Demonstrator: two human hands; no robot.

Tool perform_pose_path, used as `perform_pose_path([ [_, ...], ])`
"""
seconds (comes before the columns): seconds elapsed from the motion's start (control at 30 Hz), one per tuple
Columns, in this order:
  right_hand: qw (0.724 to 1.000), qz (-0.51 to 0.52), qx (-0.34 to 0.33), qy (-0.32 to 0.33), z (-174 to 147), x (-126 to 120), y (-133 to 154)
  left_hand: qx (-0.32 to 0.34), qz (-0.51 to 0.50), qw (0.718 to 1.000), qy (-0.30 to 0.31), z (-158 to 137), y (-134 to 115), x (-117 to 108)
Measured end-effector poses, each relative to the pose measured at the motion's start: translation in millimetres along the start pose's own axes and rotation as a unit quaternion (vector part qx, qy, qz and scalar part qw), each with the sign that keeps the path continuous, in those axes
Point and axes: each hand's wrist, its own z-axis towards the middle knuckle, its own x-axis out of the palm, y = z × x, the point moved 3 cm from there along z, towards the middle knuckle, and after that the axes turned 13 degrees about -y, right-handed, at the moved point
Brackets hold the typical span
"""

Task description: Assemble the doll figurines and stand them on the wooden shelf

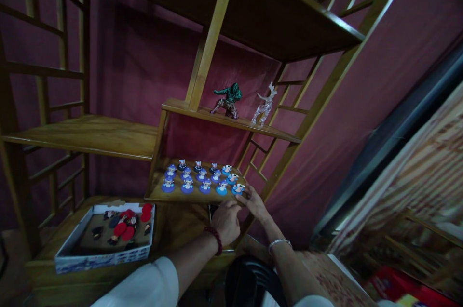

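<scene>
On a low wooden shelf (pixel 183 196) stand several small figurines in rows, on round purple or blue bases. My right hand (pixel 255 205) reaches to the front right corner, its thumb and fingers closed around the edge of a blue-based figurine (pixel 238 189). That figurine stands upright on the board. My left hand (pixel 226 224) is curled just below the shelf's front edge, beside the right hand. Whether anything is inside its fingers is hidden. Purple-based figurines (pixel 187 185) fill the left side of the front row, and small dark-based ones (pixel 197 166) stand at the back.
At the lower left, an open box (pixel 104 263) holds loose dark figurines and red discs (pixel 128 233). Above the figurines, a crouching green-and-bronze statue (pixel 227 100) and a clear deer ornament (pixel 265 106) stand on another shelf. A wooden post (pixel 282 165) rises right of my hands.
</scene>
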Motion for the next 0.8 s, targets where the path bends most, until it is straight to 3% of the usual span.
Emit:
perform_pose_path([
  [0.07,1.0,-0.017,-0.003,0.0,2.4,0.0,-1.6,0.079,0.002,0.997,0.019,-1.1,-3.4,3.5],
  [0.13,1.0,-0.027,-0.002,0.001,4.8,0.0,-4.3,0.104,0.019,0.994,0.039,-1.8,-0.9,10.5],
  [0.47,0.999,-0.03,-0.011,0.018,11.1,-1.4,-11.8,0.057,0.184,0.971,0.142,9.5,19.0,40.9],
  [0.8,1.0,0.002,-0.007,0.03,12.3,-3.8,-12.3,0.046,0.211,0.966,0.14,13.5,18.4,48.6],
])
